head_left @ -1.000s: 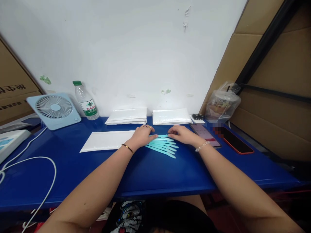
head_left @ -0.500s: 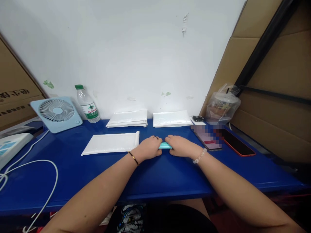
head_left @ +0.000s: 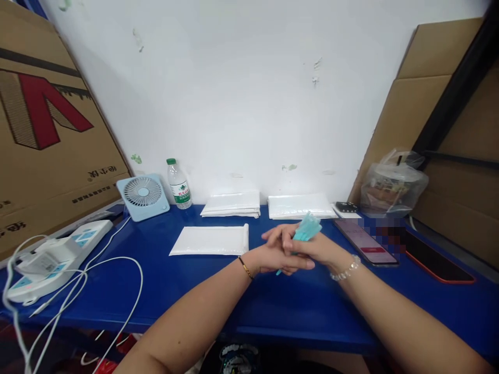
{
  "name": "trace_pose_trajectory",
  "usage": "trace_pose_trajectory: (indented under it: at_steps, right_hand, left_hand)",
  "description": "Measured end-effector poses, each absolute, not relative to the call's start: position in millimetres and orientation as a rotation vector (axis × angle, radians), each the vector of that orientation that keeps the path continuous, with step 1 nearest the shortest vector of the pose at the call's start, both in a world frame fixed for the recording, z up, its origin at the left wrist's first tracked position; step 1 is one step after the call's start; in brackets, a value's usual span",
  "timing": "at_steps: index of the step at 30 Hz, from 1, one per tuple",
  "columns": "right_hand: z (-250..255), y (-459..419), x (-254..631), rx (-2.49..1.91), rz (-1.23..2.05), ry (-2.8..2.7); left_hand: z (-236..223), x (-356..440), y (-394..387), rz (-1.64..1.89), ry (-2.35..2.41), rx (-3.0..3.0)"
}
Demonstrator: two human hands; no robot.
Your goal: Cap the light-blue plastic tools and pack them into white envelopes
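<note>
A crumpled, flattened turquoise bundle (head_left: 307, 228), thin and film-like, sticks up out of my right hand (head_left: 317, 248), whose fingers close around its lower part. A small tip of the same colour shows below the hands. My left hand (head_left: 268, 258) crosses against the right one, touching it, with fingers stretched out to the right and partly hidden behind it. Whether the left fingers also touch the bundle I cannot tell. Left of the hands, a white padded mailer (head_left: 212, 240) lies flat on the blue table (head_left: 296, 311).
Two stacks of white mailers, a left stack (head_left: 231, 204) and a right stack (head_left: 300, 205), lie by the wall. A water bottle (head_left: 179, 187), blue fan (head_left: 143, 196) and power strip (head_left: 62, 259) with loose cables are left. Two phones, one grey (head_left: 366, 241) and one red-edged (head_left: 440, 257), and a bagged cup (head_left: 392, 184) are right.
Both hands had gripped the turquoise bundle from either side low over the table. Now they overlap, the bundle stands up from my right hand, and the left fingers have stretched out. The view has shifted left.
</note>
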State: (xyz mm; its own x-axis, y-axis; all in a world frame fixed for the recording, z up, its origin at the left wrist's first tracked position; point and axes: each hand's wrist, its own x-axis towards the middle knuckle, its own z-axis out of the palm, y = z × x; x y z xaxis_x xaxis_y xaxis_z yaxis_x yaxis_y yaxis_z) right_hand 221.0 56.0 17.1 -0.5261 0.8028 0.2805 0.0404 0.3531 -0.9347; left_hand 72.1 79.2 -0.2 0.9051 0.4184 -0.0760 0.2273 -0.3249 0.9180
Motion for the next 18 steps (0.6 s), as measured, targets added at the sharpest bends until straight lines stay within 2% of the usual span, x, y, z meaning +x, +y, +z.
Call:
trace_pose_trajectory:
  at_steps: [3,5,9,12,18]
  right_hand:
    - [14,62,222,-0.727,1.216,-1.504]
    - [10,72,234,-0.699,1.11,-1.28]
    - [-14,92,253,-0.815,1.042,-1.185]
    - [-29,96,249,-0.919,1.118,-1.236]
    - [-15,86,236,-0.731,1.173,-1.084]
  left_hand:
    - [13,51,91,0.368,0.498,2.267]
    - [21,24,106,0.318,0.681,2.531]
    - [24,-29,139,-0.243,1.45,2.558]
    - [17,-44,151,-0.482,1.598,2.432]
    - [10,-24,146,-0.194,1.402,2.713]
